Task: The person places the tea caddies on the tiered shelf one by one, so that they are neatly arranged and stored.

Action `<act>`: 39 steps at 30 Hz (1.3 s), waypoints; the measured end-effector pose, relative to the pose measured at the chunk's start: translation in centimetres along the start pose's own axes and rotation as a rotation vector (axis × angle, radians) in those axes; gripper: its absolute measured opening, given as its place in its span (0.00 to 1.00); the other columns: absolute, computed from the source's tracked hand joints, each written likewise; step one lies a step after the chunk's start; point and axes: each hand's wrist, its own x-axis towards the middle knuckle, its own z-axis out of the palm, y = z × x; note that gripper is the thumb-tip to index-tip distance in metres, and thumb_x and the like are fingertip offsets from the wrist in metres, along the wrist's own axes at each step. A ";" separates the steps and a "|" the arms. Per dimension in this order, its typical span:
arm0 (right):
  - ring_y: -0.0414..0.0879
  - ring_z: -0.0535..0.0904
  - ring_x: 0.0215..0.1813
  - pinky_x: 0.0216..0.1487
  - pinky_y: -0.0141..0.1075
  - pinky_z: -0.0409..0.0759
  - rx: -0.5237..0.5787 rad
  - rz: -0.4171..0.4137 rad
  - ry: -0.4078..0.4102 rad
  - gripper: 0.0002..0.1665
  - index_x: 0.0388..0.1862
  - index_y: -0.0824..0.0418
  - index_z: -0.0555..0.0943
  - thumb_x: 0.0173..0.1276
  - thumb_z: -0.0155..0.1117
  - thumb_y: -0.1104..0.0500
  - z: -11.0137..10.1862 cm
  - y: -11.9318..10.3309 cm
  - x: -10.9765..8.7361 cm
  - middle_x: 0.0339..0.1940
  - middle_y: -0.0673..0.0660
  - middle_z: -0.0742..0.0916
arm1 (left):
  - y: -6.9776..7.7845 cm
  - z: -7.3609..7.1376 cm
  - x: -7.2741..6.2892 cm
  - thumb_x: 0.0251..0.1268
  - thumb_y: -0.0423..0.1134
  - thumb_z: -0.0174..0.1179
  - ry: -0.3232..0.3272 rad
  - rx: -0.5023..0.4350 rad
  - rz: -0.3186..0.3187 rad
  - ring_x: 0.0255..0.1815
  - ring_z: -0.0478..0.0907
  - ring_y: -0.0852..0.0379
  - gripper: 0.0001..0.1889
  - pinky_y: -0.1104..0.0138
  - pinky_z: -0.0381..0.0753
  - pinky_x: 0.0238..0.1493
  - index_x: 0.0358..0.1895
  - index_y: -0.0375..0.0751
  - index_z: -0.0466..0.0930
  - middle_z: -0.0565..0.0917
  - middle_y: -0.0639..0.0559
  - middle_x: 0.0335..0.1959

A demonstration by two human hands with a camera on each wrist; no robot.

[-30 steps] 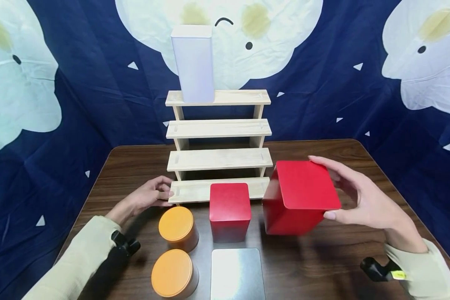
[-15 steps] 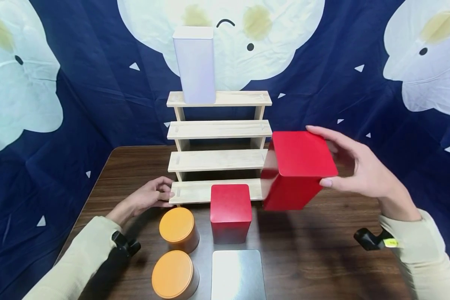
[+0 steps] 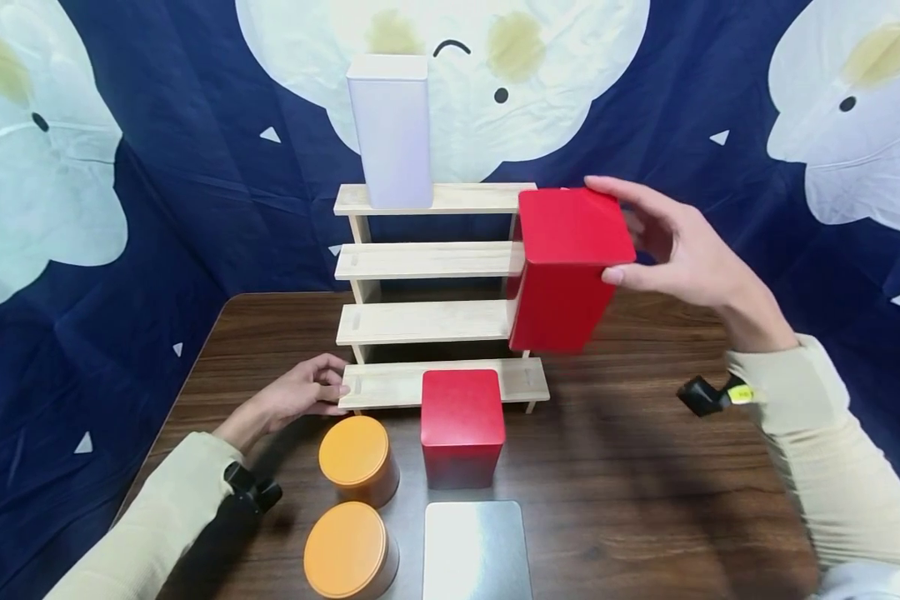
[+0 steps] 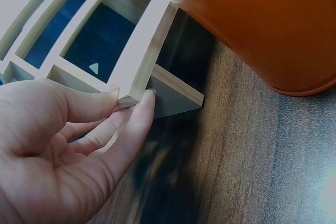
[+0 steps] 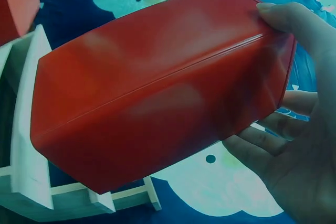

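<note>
Grips a tall, glossy red rectangular box with the right hand, with the thumb near the front right corner of the top and the fingers round the far side, spread about as wide as the box. Holds it just left of the palm, raised above a dark brown wood-grain table and overlapping, in the head view, the right side of a pale wooden four-step rack. Cannot tell touching from apart between box and rack. Pinches the left end of the lowest step between thumb and fingers of the left hand. Near that hand, a round orange tin, with a second orange tin closer to the viewer; to their right, a smaller red box in front of the lowest step and a rectangular silver tin. On the top step, a tall white box, upright.

Cannot see the right ends of the second and third steps behind the raised box. Silver tin cut off by the head view's lower edge. In the left wrist view, an orange tin cut off at upper right, and glare on the table. In the right wrist view, a red shape cut off at upper left, too partial to name.
</note>
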 end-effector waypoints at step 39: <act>0.46 0.68 0.71 0.68 0.37 0.71 0.005 0.182 0.307 0.42 0.73 0.50 0.63 0.60 0.69 0.60 -0.5 4.5 12.8 0.72 0.51 0.69 | -0.4 0.1 -0.4 0.67 0.26 0.52 -0.007 -0.005 0.013 0.38 0.79 0.56 0.24 0.60 0.86 0.45 0.63 0.27 0.56 0.74 0.42 0.41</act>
